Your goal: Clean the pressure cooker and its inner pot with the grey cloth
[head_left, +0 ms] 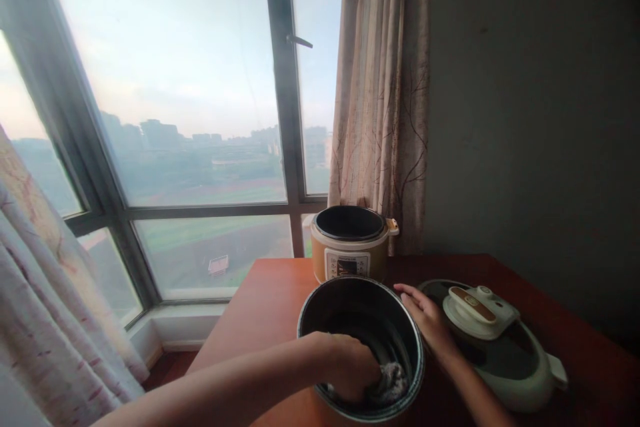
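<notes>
A dark inner pot (361, 300) stands at the near edge of the table. Reaching down inside it, my left hand (350, 367) is closed on a grey-white cloth (393, 381) pressed against the pot's bottom. The fingers of my right hand (425, 317) lie flat against the pot's outer right rim and hold nothing. Just right of that hand rests a cooker lid (493, 340), white and dark with a brown handle on top.
A beige electric cooker body (350, 240) with a control panel sits open at the back of the red-brown table (260, 307). Behind it are a large window (190, 120) and a patterned curtain (383, 93). Another curtain (45, 320) hangs at left.
</notes>
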`<state>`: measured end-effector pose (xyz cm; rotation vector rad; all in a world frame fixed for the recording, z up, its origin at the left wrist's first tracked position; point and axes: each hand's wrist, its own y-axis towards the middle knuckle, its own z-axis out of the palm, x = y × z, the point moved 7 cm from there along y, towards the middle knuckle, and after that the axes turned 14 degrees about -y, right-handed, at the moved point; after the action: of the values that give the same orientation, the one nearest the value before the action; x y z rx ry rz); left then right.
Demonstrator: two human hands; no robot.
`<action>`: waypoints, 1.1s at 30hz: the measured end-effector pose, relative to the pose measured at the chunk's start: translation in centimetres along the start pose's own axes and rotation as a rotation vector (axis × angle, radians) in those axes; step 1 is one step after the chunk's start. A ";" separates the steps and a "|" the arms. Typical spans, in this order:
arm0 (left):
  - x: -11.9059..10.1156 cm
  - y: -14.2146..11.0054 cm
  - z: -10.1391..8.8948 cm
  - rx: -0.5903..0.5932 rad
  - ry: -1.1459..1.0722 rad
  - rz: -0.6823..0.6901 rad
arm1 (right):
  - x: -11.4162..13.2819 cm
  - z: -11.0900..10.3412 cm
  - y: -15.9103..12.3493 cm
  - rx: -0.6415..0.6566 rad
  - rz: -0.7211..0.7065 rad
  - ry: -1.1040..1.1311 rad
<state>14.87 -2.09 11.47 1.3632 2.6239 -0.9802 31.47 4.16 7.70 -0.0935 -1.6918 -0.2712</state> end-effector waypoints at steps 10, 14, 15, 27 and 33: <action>4.2 -0.2 -2.7 -0.248 -0.095 -0.205 | -3.5 -3.2 -6.8 -0.060 0.200 0.005; 7.0 0.2 -4.5 -0.423 -0.184 -0.370 | -3.7 -1.0 -9.3 -0.050 0.226 0.024; 7.3 0.5 -4.8 -0.434 -0.194 -0.386 | -3.6 -0.6 -9.5 -0.076 0.212 0.024; 0.1 4.4 -1.3 -0.179 -0.043 -0.077 | -1.6 -1.4 -7.3 -0.194 0.116 -0.019; 0.2 0.9 0.9 0.042 0.342 0.158 | -0.9 -1.3 -6.1 -0.115 0.089 0.024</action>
<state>15.15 -2.05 10.20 1.8654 2.6754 -0.8523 31.55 -1.99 6.22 -0.2497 -1.6425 -0.3016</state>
